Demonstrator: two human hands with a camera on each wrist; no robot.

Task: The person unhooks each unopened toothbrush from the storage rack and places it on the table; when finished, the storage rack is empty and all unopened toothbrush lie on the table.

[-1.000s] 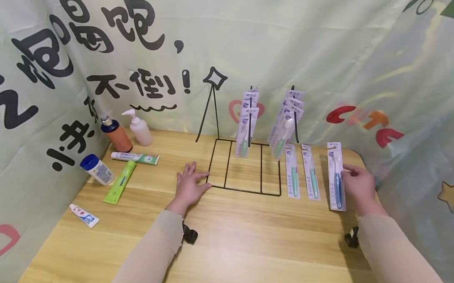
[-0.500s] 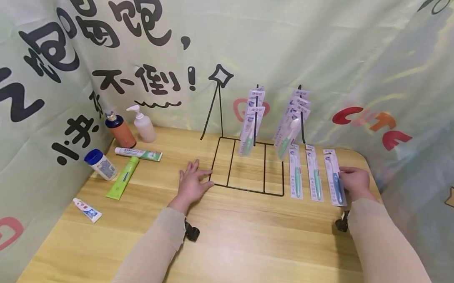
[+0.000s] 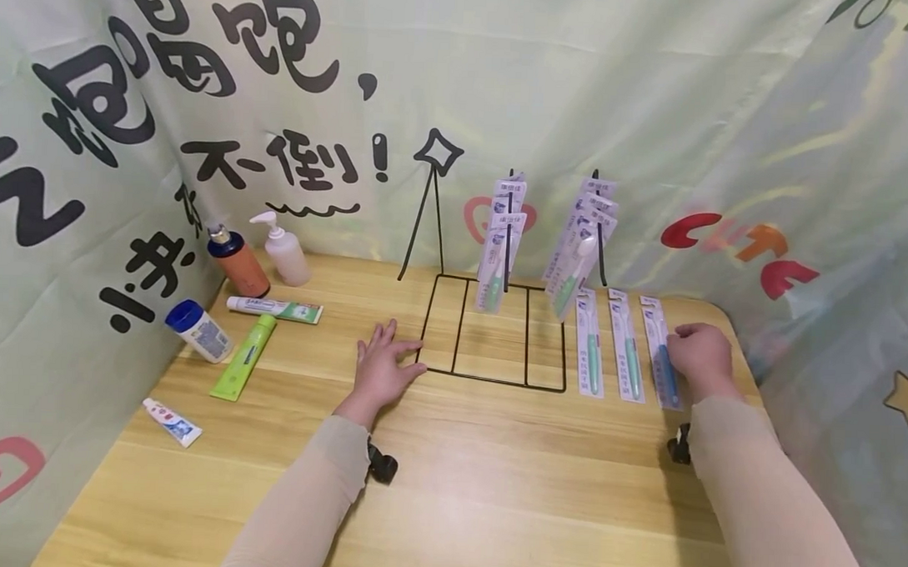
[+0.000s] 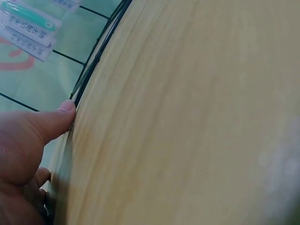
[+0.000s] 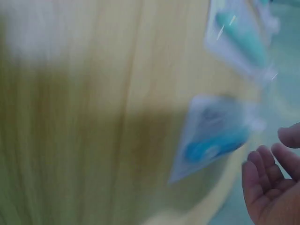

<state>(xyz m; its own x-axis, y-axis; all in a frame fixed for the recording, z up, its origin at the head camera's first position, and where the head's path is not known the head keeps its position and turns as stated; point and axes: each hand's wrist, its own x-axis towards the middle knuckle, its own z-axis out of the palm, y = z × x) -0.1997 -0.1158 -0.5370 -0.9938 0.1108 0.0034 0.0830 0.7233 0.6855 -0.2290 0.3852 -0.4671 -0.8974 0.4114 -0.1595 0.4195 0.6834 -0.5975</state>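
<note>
Relaxed left hand point(image 3: 381, 374) is touching the mid-frame rack point(image 3: 490, 379); empty right hand point(image 3: 701, 359) should be avoiding nudging the frame's rightmost toothbrush point(image 3: 666, 373)

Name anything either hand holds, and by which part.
The right hand holds nothing; the left hand only touches the wire rack at its near left corner.

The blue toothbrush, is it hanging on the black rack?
No, the blue toothbrush lies on the table, beside the right hand.
</note>
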